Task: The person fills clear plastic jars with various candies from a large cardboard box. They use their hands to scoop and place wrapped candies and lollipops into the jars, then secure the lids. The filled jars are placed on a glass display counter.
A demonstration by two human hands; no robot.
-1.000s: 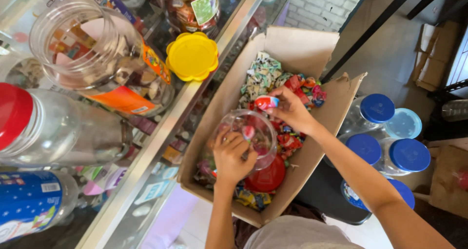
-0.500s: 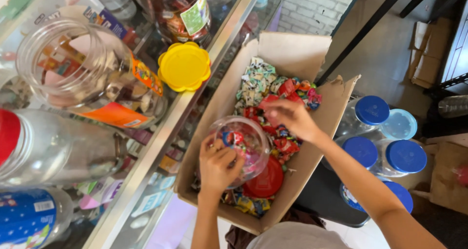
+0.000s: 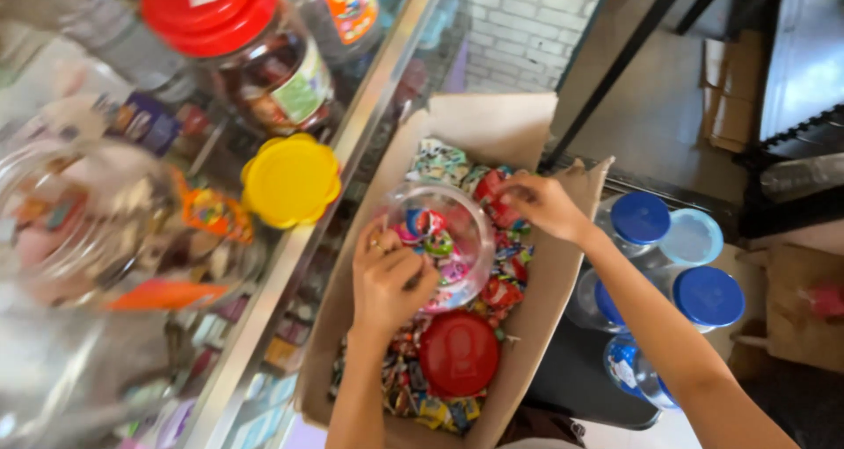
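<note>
While the left hand (image 3: 387, 282) curled its fingers over the near rim of a clear plastic jar (image 3: 444, 242), gripping it, the right hand (image 3: 545, 204) reached to the jar's far side with fingertips pinched on a red-wrapped candy (image 3: 492, 189) at the rim. That jar lay tilted inside an open cardboard box (image 3: 492, 119), its mouth turned up toward the camera, and it already held a small heap of pink, green and blue wrapped sweets. Around it the box was filled with loose candies (image 3: 505, 277) in mixed wrappers, paler ones toward the far end and red ones nearer the middle. A round red lid (image 3: 459, 354) rested flat on the sweets just below the jar, close to the left wrist. To the left of the box ran a glass counter (image 3: 352, 141), on which sat a yellow scalloped lid (image 3: 291, 180), a red-capped jar (image 3: 255, 53) of dark sweets, and a large clear jar (image 3: 97, 220), blurred, in the near corner. On the right of the box stood several blue-lidded jars (image 3: 673, 255), clustered together on the floor.
</note>
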